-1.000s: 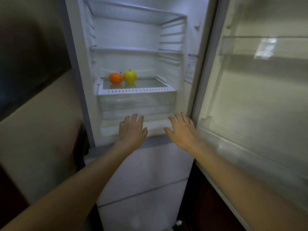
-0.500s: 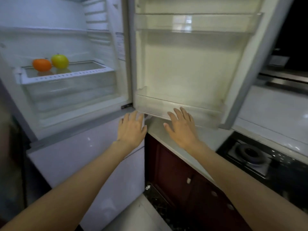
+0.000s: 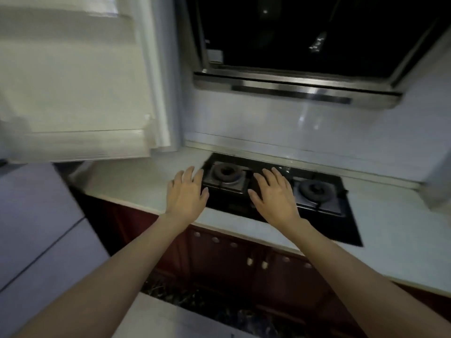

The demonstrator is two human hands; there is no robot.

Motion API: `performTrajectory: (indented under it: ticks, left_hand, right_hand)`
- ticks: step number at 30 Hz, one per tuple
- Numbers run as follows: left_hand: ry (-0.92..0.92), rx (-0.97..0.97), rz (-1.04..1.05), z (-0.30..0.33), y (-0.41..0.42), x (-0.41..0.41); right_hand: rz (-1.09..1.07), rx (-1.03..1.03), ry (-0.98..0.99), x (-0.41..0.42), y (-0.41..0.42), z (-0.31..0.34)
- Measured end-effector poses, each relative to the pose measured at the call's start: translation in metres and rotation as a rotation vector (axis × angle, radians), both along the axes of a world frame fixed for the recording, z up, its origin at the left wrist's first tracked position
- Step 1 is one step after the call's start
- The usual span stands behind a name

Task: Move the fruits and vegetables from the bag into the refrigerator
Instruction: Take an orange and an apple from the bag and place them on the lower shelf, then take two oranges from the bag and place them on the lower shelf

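- Our left hand (image 3: 187, 193) is held palm down with fingers straight and spread, holding nothing, over the pale worktop (image 3: 136, 181) at the left edge of the black two-burner gas hob (image 3: 275, 193).
- Our right hand (image 3: 274, 194) is likewise flat and empty, over the hob's middle.
- The white refrigerator door (image 3: 73, 93) hangs open at the worktop's left end.
- We see no fruit, vegetables or bag here.
- A steel extractor hood (image 3: 292, 91) sits above.

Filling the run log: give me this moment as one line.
left hand: open, empty | right hand: open, empty | both held out over gas hob | fridge door: open, at left | bag, fruit: not in view
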State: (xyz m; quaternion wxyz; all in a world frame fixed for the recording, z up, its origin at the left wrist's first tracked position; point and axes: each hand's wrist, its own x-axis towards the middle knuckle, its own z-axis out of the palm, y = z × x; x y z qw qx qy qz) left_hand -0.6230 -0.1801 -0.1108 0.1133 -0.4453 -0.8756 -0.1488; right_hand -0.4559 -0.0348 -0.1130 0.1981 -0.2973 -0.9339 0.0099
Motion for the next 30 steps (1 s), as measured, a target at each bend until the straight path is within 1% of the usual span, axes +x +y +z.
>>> performTrajectory:
  ticks: [6, 14, 24, 30]
  left_hand:
    - [0.005, -0.009, -0.253, -0.005, 0.105, 0.107]
    - [0.009, -0.058, -0.59, -0.022, 0.224, 0.227]
    - [-0.051, -0.129, -0.962, -0.038, 0.378, 0.358]
    - [-0.034, -0.144, -1.13, -0.048, 0.444, 0.438]
  right_hand:
    - [-0.274, -0.033, 0.0, 0.14, 0.06, -0.011]
    - [-0.657, -0.124, 0.013, 0.29, 0.106, -0.034]
    - [-1.005, -0.161, -0.001, 0.413, 0.171, -0.034]
    - [-1.19, -0.198, 0.012, 0.475, 0.197, -0.046]
